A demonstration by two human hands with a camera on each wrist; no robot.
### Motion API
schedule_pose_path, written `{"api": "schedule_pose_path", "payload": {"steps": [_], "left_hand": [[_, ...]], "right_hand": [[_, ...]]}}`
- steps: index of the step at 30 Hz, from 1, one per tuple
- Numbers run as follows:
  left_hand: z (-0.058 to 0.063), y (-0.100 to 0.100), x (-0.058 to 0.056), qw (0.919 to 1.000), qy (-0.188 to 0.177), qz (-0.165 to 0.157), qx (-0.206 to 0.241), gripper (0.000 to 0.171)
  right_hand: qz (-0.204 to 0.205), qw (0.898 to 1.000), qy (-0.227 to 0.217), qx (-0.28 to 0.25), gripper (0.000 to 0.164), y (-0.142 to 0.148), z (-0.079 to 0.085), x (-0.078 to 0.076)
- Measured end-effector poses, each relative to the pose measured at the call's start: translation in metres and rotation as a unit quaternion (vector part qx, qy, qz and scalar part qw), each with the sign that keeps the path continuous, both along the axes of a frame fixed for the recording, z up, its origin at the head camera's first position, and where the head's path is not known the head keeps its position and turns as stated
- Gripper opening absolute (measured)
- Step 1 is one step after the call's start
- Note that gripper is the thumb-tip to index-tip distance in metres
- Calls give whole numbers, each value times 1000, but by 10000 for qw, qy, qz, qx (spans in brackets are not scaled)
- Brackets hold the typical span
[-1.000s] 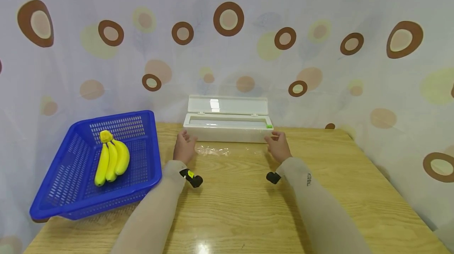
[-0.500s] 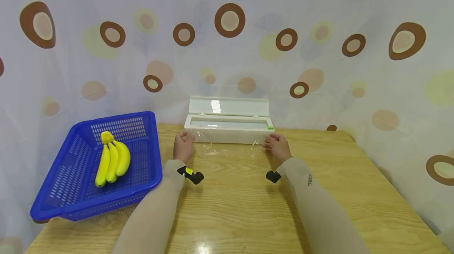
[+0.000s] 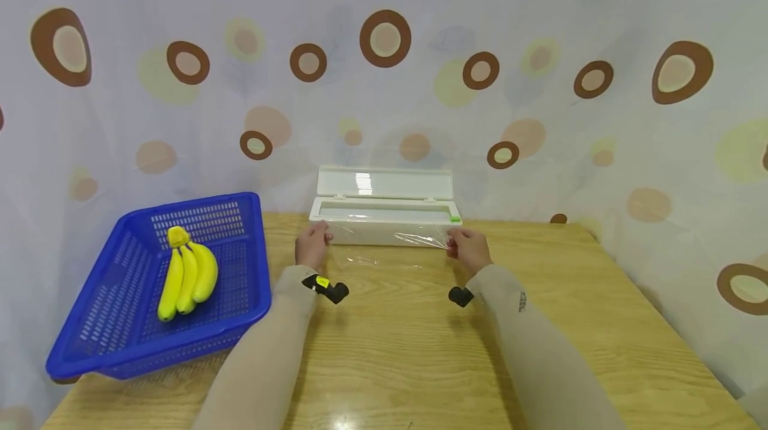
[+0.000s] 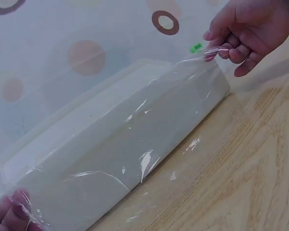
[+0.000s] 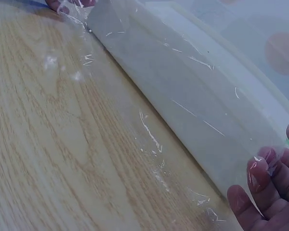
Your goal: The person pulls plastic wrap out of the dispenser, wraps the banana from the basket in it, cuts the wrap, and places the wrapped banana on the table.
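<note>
A white cling film dispenser box (image 3: 384,203) stands near the back of the table with its lid (image 3: 408,184) raised. Clear cling film (image 4: 144,159) comes out over its front and spans between my two hands. My left hand (image 3: 312,245) pinches the film's left corner by the box's left end. At the opposite end, my right hand (image 3: 470,250) pinches the right corner, its fingertips (image 5: 260,175) wrapped in shiny film. A green slider (image 3: 455,219) sits at the box's right top edge. The roll inside is hard to make out.
To the left, a blue plastic basket (image 3: 258,270) holds a bunch of yellow bananas (image 3: 189,277). A patterned curtain (image 3: 540,123) hangs right behind the wooden table (image 3: 396,350).
The cling film, lower and looser before, is now lifted and drawn tighter between both hands. My left hand has risen slightly at the box's left end. The basket stays put.
</note>
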State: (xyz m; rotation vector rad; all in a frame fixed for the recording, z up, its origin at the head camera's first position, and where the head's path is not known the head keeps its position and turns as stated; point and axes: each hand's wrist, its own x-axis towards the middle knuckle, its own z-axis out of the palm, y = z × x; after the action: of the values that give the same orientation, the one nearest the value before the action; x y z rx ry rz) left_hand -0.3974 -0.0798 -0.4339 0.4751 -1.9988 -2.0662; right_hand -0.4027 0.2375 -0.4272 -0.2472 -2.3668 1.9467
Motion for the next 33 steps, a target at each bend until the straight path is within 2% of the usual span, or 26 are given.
{"api": "schedule_pose_path", "payload": {"steps": [7,14,19,24,33], "left_hand": [[-3,-2,-1,9998,1,165,-110,32],[-9,-3,3,9992,29,387,26,29],[-11,-4,6,9990,26,435,34,29],[-8,-2,8,9985,262,466,153,30],[-2,-3,5,9986,297,428,-23,28]], "right_hand": [[17,10000,-70,17,37,1,-2,-6],[-59,9998,45,182,35,-2,-6,-1],[-72,9996,111,242,33,-6,-7,5],[-91,9994,217,245,33,-5,-3,5],[-7,9996,210,209,33,-1,1,1]]}}
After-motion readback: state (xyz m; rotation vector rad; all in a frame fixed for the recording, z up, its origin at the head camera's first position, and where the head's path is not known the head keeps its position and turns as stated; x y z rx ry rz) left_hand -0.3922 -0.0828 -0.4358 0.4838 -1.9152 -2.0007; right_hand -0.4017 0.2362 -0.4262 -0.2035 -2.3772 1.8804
